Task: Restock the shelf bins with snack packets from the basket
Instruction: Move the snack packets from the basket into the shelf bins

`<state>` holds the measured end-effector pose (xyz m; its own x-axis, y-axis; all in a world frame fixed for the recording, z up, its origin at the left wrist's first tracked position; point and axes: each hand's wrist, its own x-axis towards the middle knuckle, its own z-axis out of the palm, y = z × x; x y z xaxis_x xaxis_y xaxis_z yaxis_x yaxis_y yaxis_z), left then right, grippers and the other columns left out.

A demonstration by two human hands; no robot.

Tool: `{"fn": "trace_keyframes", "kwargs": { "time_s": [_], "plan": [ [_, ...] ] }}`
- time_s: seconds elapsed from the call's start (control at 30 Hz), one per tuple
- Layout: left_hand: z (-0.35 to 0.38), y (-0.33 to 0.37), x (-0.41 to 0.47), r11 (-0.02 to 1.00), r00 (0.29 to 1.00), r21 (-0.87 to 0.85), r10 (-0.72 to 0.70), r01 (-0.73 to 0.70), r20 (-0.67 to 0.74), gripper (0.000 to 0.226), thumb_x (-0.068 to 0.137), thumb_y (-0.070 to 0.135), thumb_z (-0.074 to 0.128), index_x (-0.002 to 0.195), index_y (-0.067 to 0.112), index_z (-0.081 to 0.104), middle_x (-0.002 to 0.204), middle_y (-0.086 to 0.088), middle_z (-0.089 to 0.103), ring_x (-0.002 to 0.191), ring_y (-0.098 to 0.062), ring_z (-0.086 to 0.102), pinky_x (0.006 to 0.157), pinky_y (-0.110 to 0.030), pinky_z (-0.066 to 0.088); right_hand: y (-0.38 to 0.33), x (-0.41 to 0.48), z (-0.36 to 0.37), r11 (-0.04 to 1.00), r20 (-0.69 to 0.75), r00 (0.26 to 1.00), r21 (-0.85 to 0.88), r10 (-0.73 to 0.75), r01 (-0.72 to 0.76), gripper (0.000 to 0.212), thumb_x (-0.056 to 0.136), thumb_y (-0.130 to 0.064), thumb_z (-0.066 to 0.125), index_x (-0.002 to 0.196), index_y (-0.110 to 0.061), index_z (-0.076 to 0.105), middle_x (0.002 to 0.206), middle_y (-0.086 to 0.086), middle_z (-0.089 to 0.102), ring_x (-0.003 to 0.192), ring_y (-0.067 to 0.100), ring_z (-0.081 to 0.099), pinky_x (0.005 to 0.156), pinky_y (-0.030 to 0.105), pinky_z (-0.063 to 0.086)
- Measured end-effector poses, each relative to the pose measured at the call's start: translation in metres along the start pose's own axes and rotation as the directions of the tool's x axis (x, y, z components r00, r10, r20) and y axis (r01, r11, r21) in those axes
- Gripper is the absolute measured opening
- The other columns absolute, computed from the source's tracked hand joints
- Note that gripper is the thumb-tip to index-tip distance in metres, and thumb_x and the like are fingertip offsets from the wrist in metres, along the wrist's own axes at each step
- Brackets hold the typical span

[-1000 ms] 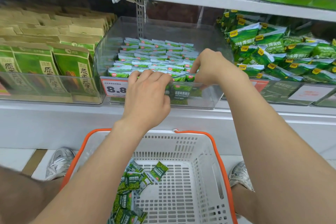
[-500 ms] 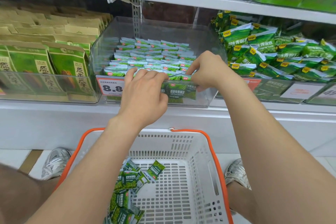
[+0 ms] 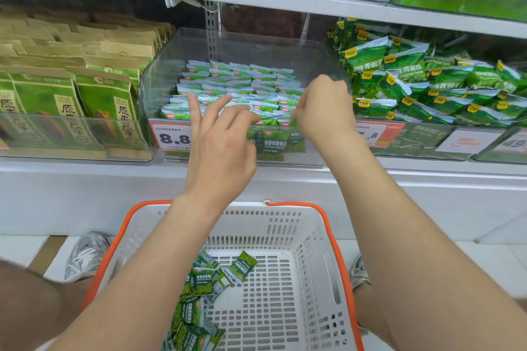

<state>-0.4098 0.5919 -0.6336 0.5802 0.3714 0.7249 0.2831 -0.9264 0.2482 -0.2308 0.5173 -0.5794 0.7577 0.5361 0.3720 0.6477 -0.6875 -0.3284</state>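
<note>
Dozens of snack packets [image 3: 236,94] sit in the clear bin [image 3: 285,48], stood on edge with sealed tops up and printed faces toward the bin's front wall. I note that the rows run side to side across the bin, stacked front to back, and fill only its lower part.

My left hand [image 3: 219,148] hovers at the bin's front wall, fingers spread and relaxed, holding nothing. My right hand [image 3: 325,114] is at the bin's front right corner, fingers curled with the tips against the front row. I cannot tell whether it has a packet pinched.

On the bin's front wall, left end, is a price tag [image 3: 171,137].

Below the bin, on the floor, stands the basket [image 3: 336,236]. Loose packets [image 3: 199,282] lie flat in its left part at mixed angles; one points its long axis up toward the bin.

Left of the bin stand brown-and-green pouches [image 3: 105,105], upright and facing forward. Right of the bin, larger green bags [image 3: 413,85] are heaped.
</note>
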Motion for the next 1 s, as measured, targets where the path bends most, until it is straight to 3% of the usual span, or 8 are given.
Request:
{"fn": "trace_keyframes", "kwargs": {
  "time_s": [0.07, 0.13, 0.3, 0.4, 0.53, 0.7, 0.87, 1.0],
  "plan": [
    [0.002, 0.007, -0.007, 0.999, 0.985, 0.0, 0.042, -0.043, -0.165, 0.033, 0.078, -0.004, 0.055, 0.102, 0.011, 0.071, 0.112, -0.004, 0.068, 0.113, -0.037, 0.058, 0.117, -0.055, 0.031, -0.001, -0.01, -0.002, 0.996, -0.07, 0.994, 0.039, -0.082, 0.085, 0.015, 0.092, -0.022, 0.066, 0.086, -0.009, 0.068, 0.088, 0.017, 0.066, 0.089, 0.041, 0.063, 0.068, 0.04, 0.051],
    [0.006, 0.011, -0.016, 0.996, 0.966, -0.018, 0.079, -0.086, -0.244, 0.026, 0.076, -0.007, 0.058, 0.093, 0.009, 0.07, 0.102, -0.009, 0.065, 0.094, -0.038, 0.057, 0.085, -0.051, 0.045, -0.006, -0.027, -0.003, 0.982, -0.241, 0.959, 0.081, -0.149, 0.173, 0.023, 0.095, -0.026, 0.055, 0.08, -0.013, 0.066, 0.079, 0.01, 0.067, 0.079, 0.038, 0.063, 0.061, 0.038, 0.046],
    [0.032, -0.009, -0.053, 0.982, 0.995, -0.164, 0.099, -0.096, 0.007, 0.015, 0.077, -0.001, 0.067, 0.09, 0.004, 0.064, 0.088, -0.013, 0.06, 0.077, -0.036, 0.056, 0.059, -0.048, 0.045, -0.021, -0.084, 0.022, 0.817, -0.542, 0.744, 0.167, -0.392, 0.552, 0.016, 0.084, -0.021, 0.058, 0.072, -0.015, 0.065, 0.052, -0.002, 0.055, 0.047, 0.027, 0.055, 0.044, 0.033, 0.04],
    [0.041, -0.021, -0.076, 0.967, 0.94, -0.197, -0.087, 0.159, 0.331, 0.023, 0.078, 0.006, 0.069, 0.097, 0.016, 0.061, 0.085, 0.002, 0.062, 0.07, -0.031, 0.06, 0.053, -0.033, 0.042, -0.014, -0.114, 0.063, 0.736, -0.312, 0.756, 0.205, -0.576, 0.645, 0.019, 0.079, -0.025, 0.051, 0.067, -0.013, 0.06, 0.048, 0.001, 0.05, 0.042, 0.03, 0.049, 0.042, 0.031, 0.037],
    [0.062, -0.045, -0.101, 0.956, 0.655, -0.027, -0.181, 0.293, 0.734, 0.015, 0.083, 0.014, 0.057, 0.077, 0.027, 0.058, 0.077, 0.007, 0.062, 0.074, -0.026, 0.062, 0.059, -0.035, 0.049, 0.008, -0.142, 0.112, 0.828, 0.242, 0.792, 0.199, -0.56, 0.525, 0.027, 0.081, -0.034, 0.04, 0.068, -0.014, 0.053, 0.057, 0.007, 0.053, 0.052, 0.033, 0.046, 0.053, 0.031, 0.028],
    [0.09, -0.079, -0.147, 0.911, 0.282, 0.063, -0.191, 0.408, 0.94, 0.025, 0.101, 0.022, 0.052, 0.106, 0.027, 0.076, 0.11, 0.005, 0.069, 0.099, -0.018, 0.066, 0.09, -0.036, 0.054, 0.035, -0.168, 0.163, 0.892, 0.767, 0.566, 0.017, -0.302, 0.453, 0.015, 0.098, -0.021, 0.049, 0.092, -0.014, 0.061, 0.096, 0.014, 0.062, 0.087, 0.034, 0.062, 0.069, 0.036, 0.043],
    [0.111, -0.108, -0.198, 0.886, 0.127, 0.151, -0.227, 0.439, 0.966, 0.023, 0.105, 0.025, 0.049, 0.09, 0.021, 0.065, 0.097, -0.004, 0.06, 0.087, -0.022, 0.055, 0.091, -0.038, 0.053, 0.053, -0.202, 0.223, 0.847, 0.928, 0.35, -0.082, -0.127, 0.526, 0.008, 0.099, -0.011, 0.054, 0.106, -0.012, 0.057, 0.103, 0.008, 0.059, 0.096, 0.032, 0.063, 0.075, 0.04, 0.05],
    [0.118, -0.116, -0.216, 0.864, 0.104, 0.165, -0.242, 0.476, 0.965, 0.029, 0.104, 0.023, 0.046, 0.082, 0.016, 0.063, 0.083, -0.005, 0.06, 0.068, -0.021, 0.047, 0.07, -0.035, 0.046, 0.053, -0.219, 0.266, 0.849, 0.927, 0.334, -0.034, -0.17, 0.527, 0.054, 0.097, -0.007, 0.057, 0.148, -0.016, 0.04, 0.138, 0.012, 0.052, 0.123, 0.038, 0.052, 0.091, 0.048, 0.045]
  ]
}}
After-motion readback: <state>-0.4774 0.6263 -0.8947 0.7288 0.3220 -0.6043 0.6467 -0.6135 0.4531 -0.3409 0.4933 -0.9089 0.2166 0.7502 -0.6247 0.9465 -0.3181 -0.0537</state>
